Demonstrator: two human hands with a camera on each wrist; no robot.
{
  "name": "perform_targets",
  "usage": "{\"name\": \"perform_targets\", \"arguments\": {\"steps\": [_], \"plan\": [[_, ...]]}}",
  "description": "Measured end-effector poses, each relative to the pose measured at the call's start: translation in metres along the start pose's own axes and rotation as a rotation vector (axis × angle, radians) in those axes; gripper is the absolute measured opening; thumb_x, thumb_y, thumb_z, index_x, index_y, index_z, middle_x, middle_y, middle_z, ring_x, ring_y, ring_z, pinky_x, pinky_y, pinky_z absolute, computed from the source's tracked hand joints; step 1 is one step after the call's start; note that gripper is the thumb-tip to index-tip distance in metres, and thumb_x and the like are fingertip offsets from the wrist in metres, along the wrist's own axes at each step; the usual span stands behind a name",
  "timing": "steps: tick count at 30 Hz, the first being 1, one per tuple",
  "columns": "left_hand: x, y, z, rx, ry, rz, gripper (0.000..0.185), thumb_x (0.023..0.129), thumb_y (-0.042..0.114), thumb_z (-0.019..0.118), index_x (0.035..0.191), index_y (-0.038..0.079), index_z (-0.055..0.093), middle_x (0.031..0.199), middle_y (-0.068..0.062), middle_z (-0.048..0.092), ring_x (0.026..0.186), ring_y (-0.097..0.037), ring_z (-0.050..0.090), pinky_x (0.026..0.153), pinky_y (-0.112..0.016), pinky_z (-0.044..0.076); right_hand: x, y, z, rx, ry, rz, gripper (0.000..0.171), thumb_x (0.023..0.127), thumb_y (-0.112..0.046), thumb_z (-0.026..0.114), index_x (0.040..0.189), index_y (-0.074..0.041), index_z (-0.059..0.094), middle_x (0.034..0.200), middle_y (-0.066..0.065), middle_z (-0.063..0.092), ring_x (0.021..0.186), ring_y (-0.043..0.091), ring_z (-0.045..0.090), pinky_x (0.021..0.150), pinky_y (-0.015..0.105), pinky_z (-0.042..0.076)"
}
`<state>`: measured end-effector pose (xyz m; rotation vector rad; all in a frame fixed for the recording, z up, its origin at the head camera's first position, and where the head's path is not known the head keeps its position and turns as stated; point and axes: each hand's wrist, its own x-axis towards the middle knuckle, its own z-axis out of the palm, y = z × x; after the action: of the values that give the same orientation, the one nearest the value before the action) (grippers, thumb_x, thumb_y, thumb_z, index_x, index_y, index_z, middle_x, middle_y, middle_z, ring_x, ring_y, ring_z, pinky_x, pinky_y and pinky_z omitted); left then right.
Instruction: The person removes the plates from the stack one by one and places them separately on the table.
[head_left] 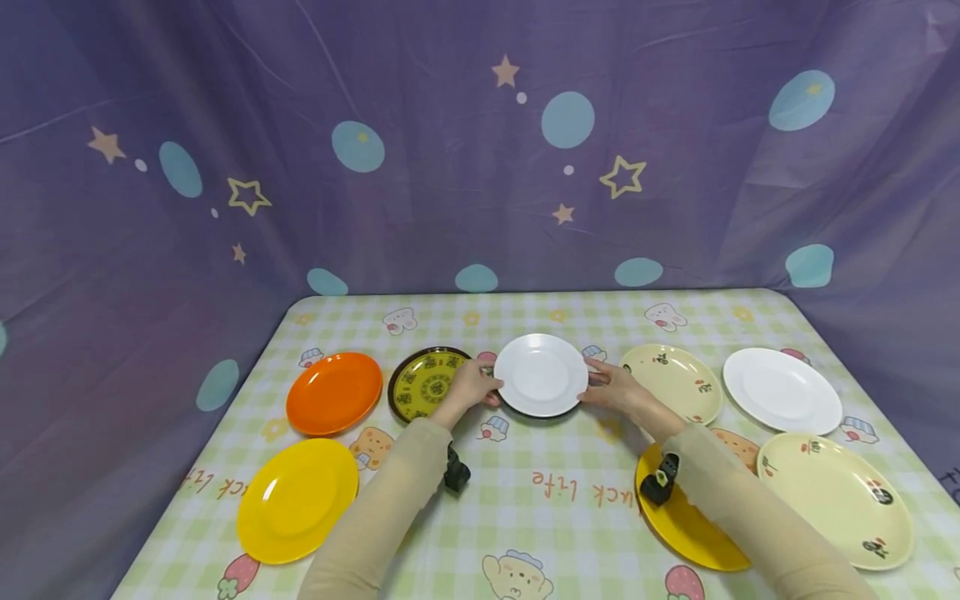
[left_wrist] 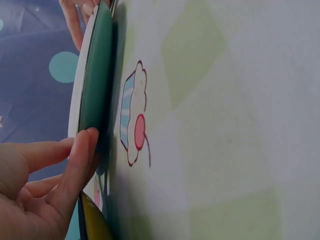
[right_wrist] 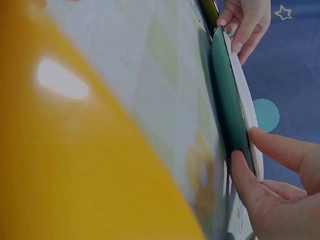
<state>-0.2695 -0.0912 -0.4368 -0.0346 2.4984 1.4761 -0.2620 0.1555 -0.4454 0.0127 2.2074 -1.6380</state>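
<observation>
Both hands on the white plate (head_left: 540,374), stacking barely begun.
Your left hand (head_left: 471,385) and right hand (head_left: 615,387) pinch its opposite rims, fingers clamped, plate between them atop a green plate (left_wrist: 96,75) on the counter (head_left: 540,517); the other plates around still lie single.

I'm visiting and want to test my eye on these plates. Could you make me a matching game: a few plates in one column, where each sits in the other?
Things:
1. small white plate
2. orange plate
3. dark patterned plate
4. large white plate

Places:
A. far right of the back row
B. held at its rim between left hand and right hand
C. far left of the back row
D. just beside the left hand

Pairs: 1-B, 2-C, 3-D, 4-A
</observation>
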Motion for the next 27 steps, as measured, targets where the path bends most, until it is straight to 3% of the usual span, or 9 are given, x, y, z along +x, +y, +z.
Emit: {"name": "perform_targets", "arguments": {"steps": [17, 27], "plan": [[-0.0005, -0.0022, 0.0006, -0.059, 0.127, 0.005, 0.031, 0.079, 0.002, 0.062, 0.108, -0.008, 0.057, 0.067, -0.011, 0.058, 0.041, -0.008, 0.053, 0.05, -0.03, 0.054, 0.0058, 0.0051, 0.0, -0.06, 0.029, -0.014, 0.073, 0.074, 0.0, 0.068, 0.136, 0.0, 0.03, 0.131, 0.026, 0.038, 0.121, 0.034, 0.037, 0.091, 0.033, 0.045], [-0.0049, 0.0003, 0.0033, -0.291, 0.138, -0.018, 0.034, 0.082, -0.006, 0.053, 0.115, -0.013, 0.047, 0.084, -0.024, 0.059, 0.047, -0.01, 0.055, 0.052, -0.026, 0.055, 0.0041, 0.0042, -0.0008, -0.046, 0.024, -0.025, 0.071, 0.074, 0.004, 0.066, 0.135, 0.002, 0.03, 0.132, 0.029, 0.034, 0.121, 0.037, 0.036, 0.089, 0.033, 0.046]]}}
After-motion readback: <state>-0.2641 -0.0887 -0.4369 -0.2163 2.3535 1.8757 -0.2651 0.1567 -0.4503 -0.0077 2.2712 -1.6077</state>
